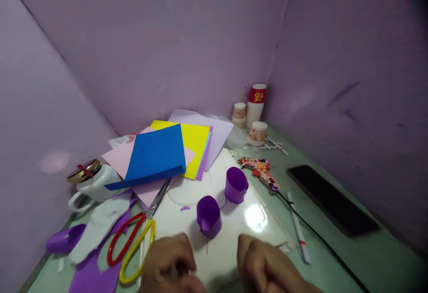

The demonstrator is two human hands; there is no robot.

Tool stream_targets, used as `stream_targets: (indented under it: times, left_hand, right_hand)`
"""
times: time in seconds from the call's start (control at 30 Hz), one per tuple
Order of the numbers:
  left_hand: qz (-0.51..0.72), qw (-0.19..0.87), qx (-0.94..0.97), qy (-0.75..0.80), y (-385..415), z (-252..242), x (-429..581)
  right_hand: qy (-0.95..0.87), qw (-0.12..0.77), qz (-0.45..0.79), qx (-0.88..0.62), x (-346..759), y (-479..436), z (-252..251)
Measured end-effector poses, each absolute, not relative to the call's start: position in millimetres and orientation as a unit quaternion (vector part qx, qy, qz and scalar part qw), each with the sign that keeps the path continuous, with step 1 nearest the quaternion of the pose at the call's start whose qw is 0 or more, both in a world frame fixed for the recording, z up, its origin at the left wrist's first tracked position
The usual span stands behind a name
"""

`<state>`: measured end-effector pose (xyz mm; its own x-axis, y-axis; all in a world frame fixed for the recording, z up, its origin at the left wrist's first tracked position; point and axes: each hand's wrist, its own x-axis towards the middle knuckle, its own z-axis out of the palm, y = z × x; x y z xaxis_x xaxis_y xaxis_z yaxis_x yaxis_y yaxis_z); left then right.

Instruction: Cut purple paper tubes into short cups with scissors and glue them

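Observation:
At the bottom edge, my left hand (170, 262) is loosely curled, with no thing visible in its fingers. My right hand (267, 266) is closed in a fist to the right, also with nothing visible in it. A white board (187, 233) lies under and in front of both hands. Two small purple paper tubes (209, 217) stand on it just beyond my hands, apart from them. Scissors (150, 212) with one red and one yellow handle lie beside my left hand, their blades pointing away under a folded blue sheet (157, 152).
Behind lie coloured sheets (197, 143). Purple scraps (93, 270) and a white teapot-like mug (96, 186) are left. On the right are a patterned glue gun (264, 175) with a cord, a white marker-like stick (298, 230), a phone (331, 199) and paper cups (257, 133) near the wall.

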<state>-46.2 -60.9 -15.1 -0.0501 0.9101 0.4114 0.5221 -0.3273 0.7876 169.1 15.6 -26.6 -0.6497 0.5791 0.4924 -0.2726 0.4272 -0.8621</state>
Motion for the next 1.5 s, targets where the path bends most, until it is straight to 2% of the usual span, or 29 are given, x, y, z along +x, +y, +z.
stream_targets:
  times: [0.1,0.17,0.27,0.37,0.43,0.63,0.8,0.9,1.0,1.13,1.2,1.33,1.5]
  left_hand:
    - [0.542,0.148,0.548,0.620,-50,-1,-38]
    - [0.485,0.161,0.524,0.682,-46,0,-33]
    - [0.385,0.250,0.531,0.712,-40,-9,-28]
    - [0.362,0.312,0.535,0.696,-34,-17,-24]
    - [0.352,0.305,0.537,0.703,-30,-18,-21]
    - [0.341,0.286,0.555,0.702,-23,-8,-14]
    - [0.361,0.272,0.556,0.697,-26,-11,-12]
    - [0.383,0.261,0.567,0.681,-31,-10,-15]
    - [0.412,0.267,0.566,0.662,-36,-4,-23]
    - [0.466,0.341,0.525,0.625,-40,5,-37]
    - [0.501,0.376,0.494,0.602,-40,7,-40]
    - [0.531,0.406,0.459,0.586,-41,9,-41]
    - [0.520,0.392,0.461,0.603,-44,11,-42]
  right_hand:
    - [-0.699,0.541,0.438,-0.161,180,38,-1]
    - [-0.712,0.584,0.313,-0.231,182,56,10]
    - [-0.789,0.531,0.154,-0.269,181,79,13]
    - [-0.863,0.427,0.092,-0.252,178,93,4]
    - [-0.878,0.398,0.081,-0.251,176,97,-4]
    - [-0.861,0.427,0.031,-0.275,169,87,-1]
    - [-0.914,0.344,-0.016,-0.215,158,59,19]
    - [-0.937,0.292,0.005,-0.191,156,51,28]
    - [-0.938,0.254,0.105,-0.212,155,60,35]
    - [-0.885,0.223,0.281,-0.297,142,102,33]
    - [-0.878,0.223,0.304,-0.296,128,126,26]
    - [-0.864,0.261,0.319,-0.290,103,153,12]
    - [-0.807,0.404,0.293,-0.317,111,117,14]
